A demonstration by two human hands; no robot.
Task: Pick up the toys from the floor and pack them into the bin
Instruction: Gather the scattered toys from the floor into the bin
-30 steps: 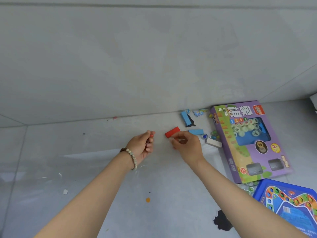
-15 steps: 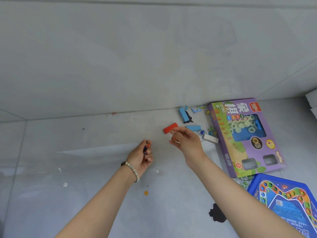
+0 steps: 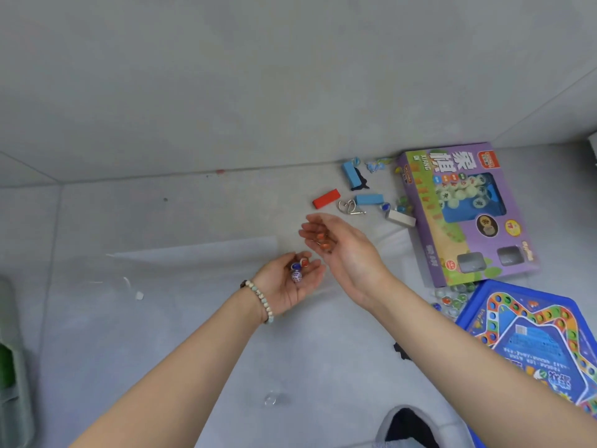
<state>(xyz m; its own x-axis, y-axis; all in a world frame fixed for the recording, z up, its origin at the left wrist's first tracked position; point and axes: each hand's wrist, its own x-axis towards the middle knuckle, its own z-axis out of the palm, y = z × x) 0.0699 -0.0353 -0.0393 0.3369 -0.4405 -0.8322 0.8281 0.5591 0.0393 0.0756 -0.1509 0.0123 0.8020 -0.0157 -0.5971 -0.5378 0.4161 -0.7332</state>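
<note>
The left hand (image 3: 284,286) is cupped palm up, its fingers curled loosely round a few marbles (image 3: 298,265) and a die (image 3: 296,277). The right hand (image 3: 345,253) sits just beyond it and slightly to its right, close but not touching. Its palm tips toward the left hand, and its fingers are almost straight with orange marbles (image 3: 321,240) lying loose on them. This looks like a pour from right into left.

The main risk is a spill. Nothing clamps the orange marbles, so a quick tilt could send them past the small cup of the left palm. On this smooth floor they would likely roll far. One clear marble (image 3: 270,399) already lies on the floor, nearer the body than either hand. An overfilled left hand could also shed the die on the way.

The grey-green edge far to the left of the left hand is probably the bin (image 3: 13,350). It is well apart, so a long carry adds to the risk. A red block (image 3: 326,198) and a ring puzzle (image 3: 350,206) wait just beyond the right hand, and a marble pile (image 3: 452,297) lies to the right of its wrist.
</note>
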